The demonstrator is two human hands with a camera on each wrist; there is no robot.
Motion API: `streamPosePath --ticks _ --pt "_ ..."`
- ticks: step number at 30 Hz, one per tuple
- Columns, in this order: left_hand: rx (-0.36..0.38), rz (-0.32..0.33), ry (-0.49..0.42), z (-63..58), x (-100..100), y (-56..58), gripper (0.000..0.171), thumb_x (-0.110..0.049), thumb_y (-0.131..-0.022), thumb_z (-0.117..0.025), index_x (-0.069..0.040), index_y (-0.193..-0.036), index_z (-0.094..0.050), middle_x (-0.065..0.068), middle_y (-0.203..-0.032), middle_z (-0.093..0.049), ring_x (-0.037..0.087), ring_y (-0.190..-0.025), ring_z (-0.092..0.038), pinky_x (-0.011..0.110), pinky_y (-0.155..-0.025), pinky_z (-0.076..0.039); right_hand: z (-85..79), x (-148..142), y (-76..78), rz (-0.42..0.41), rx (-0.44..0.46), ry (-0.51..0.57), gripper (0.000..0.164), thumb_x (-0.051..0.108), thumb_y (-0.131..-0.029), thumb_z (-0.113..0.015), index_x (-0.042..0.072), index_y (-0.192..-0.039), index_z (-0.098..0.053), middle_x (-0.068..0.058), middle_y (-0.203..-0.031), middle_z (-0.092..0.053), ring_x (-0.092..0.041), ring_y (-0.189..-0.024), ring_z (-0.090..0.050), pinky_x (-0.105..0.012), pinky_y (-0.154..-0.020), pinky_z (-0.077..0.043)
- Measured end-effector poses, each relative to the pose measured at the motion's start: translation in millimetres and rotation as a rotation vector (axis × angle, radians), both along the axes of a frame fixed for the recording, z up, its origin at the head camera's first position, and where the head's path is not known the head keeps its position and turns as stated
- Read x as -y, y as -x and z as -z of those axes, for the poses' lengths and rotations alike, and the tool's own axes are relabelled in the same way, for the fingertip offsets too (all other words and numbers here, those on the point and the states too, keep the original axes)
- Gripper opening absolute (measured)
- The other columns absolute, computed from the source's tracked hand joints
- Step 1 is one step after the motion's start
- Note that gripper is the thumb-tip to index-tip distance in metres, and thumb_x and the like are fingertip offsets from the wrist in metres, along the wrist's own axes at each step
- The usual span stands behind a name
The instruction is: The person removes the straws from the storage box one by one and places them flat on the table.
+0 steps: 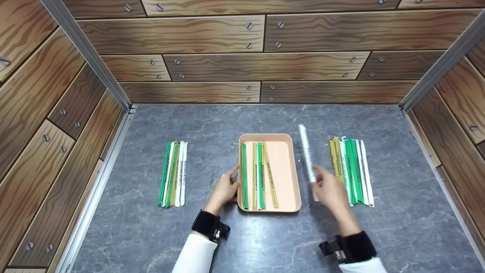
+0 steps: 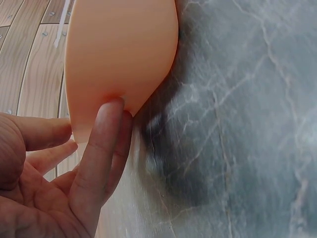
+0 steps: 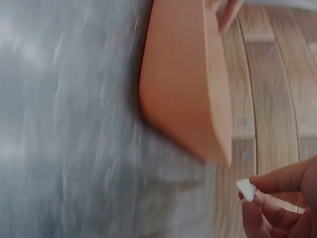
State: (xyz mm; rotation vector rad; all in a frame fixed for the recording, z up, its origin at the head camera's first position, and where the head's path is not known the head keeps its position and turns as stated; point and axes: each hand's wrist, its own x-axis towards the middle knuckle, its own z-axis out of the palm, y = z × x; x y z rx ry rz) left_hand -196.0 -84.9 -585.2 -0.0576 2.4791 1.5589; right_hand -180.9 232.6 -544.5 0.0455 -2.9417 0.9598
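1. Right grip (image 1: 330, 189) is narrow, pinching the white packet (image 1: 306, 146) between thumb and fingers, below its middle, toward the end nearer the person.
2. This white packet is just outside the right side of the tray (image 1: 286, 172), its far end pointing toward the back edge of the worktop (image 1: 212, 121). Its height above that surface is hard to tell.
3. To handle it well, I would lift it clear of the tray's right rim, turn it slightly to match the long side, and lower both ends together; so off-centre a pinch may let the far end dip.
4. Inside the tray, a green packet (image 1: 244, 176) lies along the left wall, a mixed cluster (image 1: 260, 176) lies beside it, and a gold packet (image 1: 271, 184) slants to the right. Bare floor shows right of that, probably the easiest place to avoid crossing others.
5. At the tray's left wall, the left grip (image 1: 224, 188) holds the rim; a light, steady hold should prevent sliding without tipping.
6. Farther out, one bundle (image 1: 174, 174) lies toward the worktop's left edge and another bundle (image 1: 352, 172) toward its right edge, beside the right wrist; the forearm should pass clear of it.
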Motion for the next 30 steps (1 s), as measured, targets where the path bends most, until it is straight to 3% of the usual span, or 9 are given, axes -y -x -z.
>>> streamPosePath --ticks 6,13,19,26,30 --pt "0.011 -0.007 0.000 0.3 -0.4 -0.4 0.060 0.001 -0.091 -0.057 -0.012 -0.148 -0.044 0.006 -0.083 -0.062 0.017 -0.061 -0.059 0.035 -0.049 -0.056 7.3 -46.5 2.0 0.167 0.075 -0.102 0.043 0.005 -0.089 -0.059 0.000 -0.131 -0.058 -0.019 -0.100 -0.069 -0.036 -0.075 -0.066 -0.049 -0.057 -0.051" --pt "-0.034 0.009 -0.012 1.5 1.1 0.1 0.060 0.003 -0.089 -0.054 -0.009 -0.147 -0.046 0.005 -0.078 -0.062 0.017 -0.059 -0.061 0.036 -0.044 -0.055 12.1 -78.1 7.3 0.290 0.304 -0.136 0.048 0.009 -0.092 -0.049 0.001 -0.140 -0.050 -0.025 -0.113 -0.063 -0.042 -0.084 -0.063 -0.047 -0.055 -0.048" --pt "-0.033 0.013 0.008 1.9 0.6 1.2 0.060 0.003 -0.089 -0.056 -0.009 -0.148 -0.045 0.004 -0.078 -0.061 0.014 -0.060 -0.058 0.032 -0.047 -0.054 14.3 -86.3 9.5 0.298 0.306 -0.158 0.048 0.007 -0.091 -0.047 0.002 -0.139 -0.052 -0.028 -0.113 -0.063 -0.048 -0.088 -0.061 -0.054 -0.058 -0.047" --pt "-0.017 0.008 -0.011 0.8 0.1 0.2 0.061 0.003 -0.090 -0.056 -0.010 -0.148 -0.044 0.006 -0.080 -0.062 0.017 -0.061 -0.061 0.036 -0.047 -0.056 15.8 -88.0 11.0 0.302 0.320 -0.169 0.048 0.011 -0.092 -0.048 0.001 -0.139 -0.051 -0.034 -0.122 -0.056 -0.051 -0.093 -0.060 -0.056 -0.060 -0.047" --pt "-0.008 -0.003 -0.025 0.8 0.0 -0.4 0.061 0.003 -0.090 -0.055 -0.011 -0.148 -0.045 0.007 -0.080 -0.063 0.017 -0.059 -0.061 0.037 -0.045 -0.056 16.5 -82.3 10.7 0.309 0.249 -0.154 0.047 0.015 -0.092 -0.052 -0.001 -0.136 -0.054 -0.034 -0.121 -0.056 -0.051 -0.092 -0.060 -0.056 -0.058 -0.048"
